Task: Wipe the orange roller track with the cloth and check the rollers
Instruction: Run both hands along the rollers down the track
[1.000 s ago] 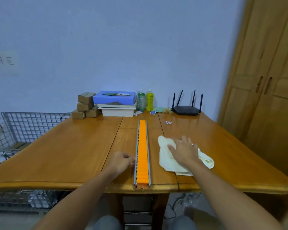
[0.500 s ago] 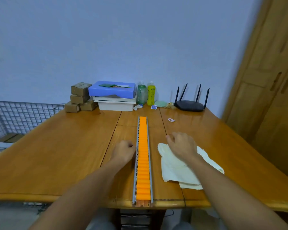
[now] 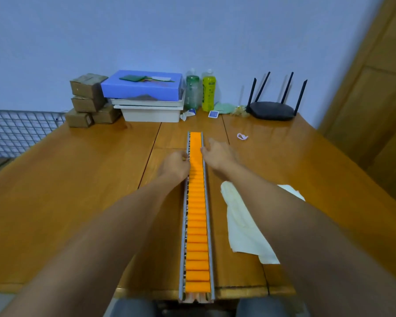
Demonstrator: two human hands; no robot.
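Rollers of bright orange plastic, short cylinders packed side by side in a long grey metal channel, make up the orange roller track (image 3: 197, 225), which runs from the near edge of the glossy wooden table (image 3: 78, 179) straight toward its far edge, along the middle. Just right of the track, near the near edge, a soft pale-yellow cloth (image 3: 242, 227) lies crumpled, partly under the right forearm. Further along, the left hand (image 3: 175, 165) rests curled against the track's left rail, fingers bunched together. The right hand (image 3: 218, 154) sits at the right rail, fingers loosely extended, gripping nothing. At the far edge stand small brown cardboard boxes (image 3: 88, 100), a blue-lidded white bin stack (image 3: 146, 97), two plastic bottles (image 3: 200, 90) and a black four-antenna router (image 3: 271, 109).
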